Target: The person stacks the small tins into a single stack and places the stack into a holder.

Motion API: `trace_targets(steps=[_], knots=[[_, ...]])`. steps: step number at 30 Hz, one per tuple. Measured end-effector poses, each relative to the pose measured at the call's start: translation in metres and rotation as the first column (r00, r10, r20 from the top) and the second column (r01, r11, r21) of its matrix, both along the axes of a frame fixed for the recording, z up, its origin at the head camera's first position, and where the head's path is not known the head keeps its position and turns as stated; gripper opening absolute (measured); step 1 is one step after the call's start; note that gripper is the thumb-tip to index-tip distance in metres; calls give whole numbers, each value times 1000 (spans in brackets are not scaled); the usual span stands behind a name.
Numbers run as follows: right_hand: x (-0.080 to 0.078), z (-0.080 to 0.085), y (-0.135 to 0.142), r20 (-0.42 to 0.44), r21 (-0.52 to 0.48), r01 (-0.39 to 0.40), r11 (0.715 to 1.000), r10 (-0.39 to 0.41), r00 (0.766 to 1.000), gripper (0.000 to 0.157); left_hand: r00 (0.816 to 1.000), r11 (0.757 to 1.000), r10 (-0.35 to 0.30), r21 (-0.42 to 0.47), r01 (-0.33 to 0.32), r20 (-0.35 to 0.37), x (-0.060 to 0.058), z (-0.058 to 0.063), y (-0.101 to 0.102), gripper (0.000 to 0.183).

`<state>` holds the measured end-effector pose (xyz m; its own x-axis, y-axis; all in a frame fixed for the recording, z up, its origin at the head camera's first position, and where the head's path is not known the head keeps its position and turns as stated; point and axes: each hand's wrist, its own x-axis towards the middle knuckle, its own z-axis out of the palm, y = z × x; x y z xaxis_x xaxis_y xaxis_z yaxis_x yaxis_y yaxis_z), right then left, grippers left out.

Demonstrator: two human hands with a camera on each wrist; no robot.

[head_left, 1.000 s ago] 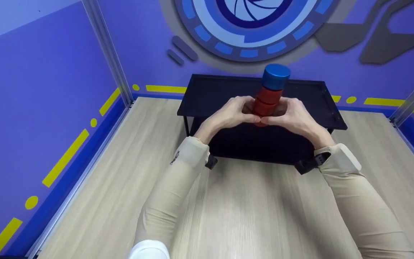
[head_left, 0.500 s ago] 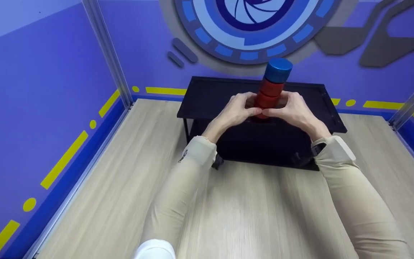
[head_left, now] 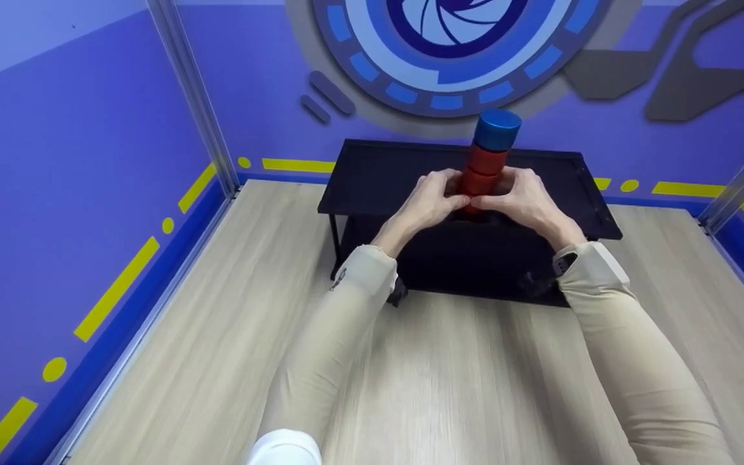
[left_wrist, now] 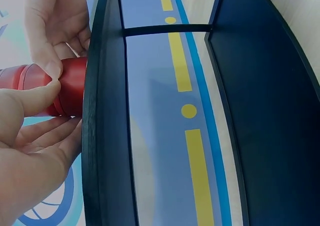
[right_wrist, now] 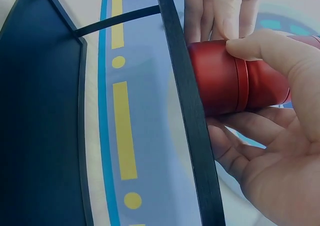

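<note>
An upright stack of red cylindrical canisters (head_left: 488, 160) with a blue metallic canister (head_left: 497, 131) on top stands at the front part of the black two-tier shelf's (head_left: 398, 177) upper board. My left hand (head_left: 430, 200) grips the lowest red part from the left, and my right hand (head_left: 527, 200) grips it from the right. The two thumbs meet at its front. In the right wrist view the bottom red canister (right_wrist: 215, 78) has a ring seam, and its base sits right at the board's edge. Fingers partly hide the lower stack in the head view.
The shelf's lower board (head_left: 469, 265) lies below the hands, above the light wood table (head_left: 423, 381). A thin black leg (head_left: 335, 239) supports its left front. Blue-purple printed walls (head_left: 268, 84) stand behind and at the sides, with a metal post (head_left: 197, 97) in the left corner.
Both hands have carried the stack slightly up and away, over the upper board's front edge, then lowered it a little. The grip of both hands stays the same.
</note>
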<state>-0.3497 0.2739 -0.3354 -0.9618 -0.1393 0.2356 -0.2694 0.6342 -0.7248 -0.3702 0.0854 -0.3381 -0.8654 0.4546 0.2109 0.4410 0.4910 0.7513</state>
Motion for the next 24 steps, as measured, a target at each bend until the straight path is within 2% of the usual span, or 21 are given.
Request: trace_targets(steps=[16,24], knots=[[-2,-7,0,11,-10,-23,1000,23,1000,54,1000,1000,15,2,-15,-23,-1,-6,0,41],[7,-2,10,26,-14,2,1000,-2,1000,67,999,999,46,9,-46,-7,6,-1,-3,52]])
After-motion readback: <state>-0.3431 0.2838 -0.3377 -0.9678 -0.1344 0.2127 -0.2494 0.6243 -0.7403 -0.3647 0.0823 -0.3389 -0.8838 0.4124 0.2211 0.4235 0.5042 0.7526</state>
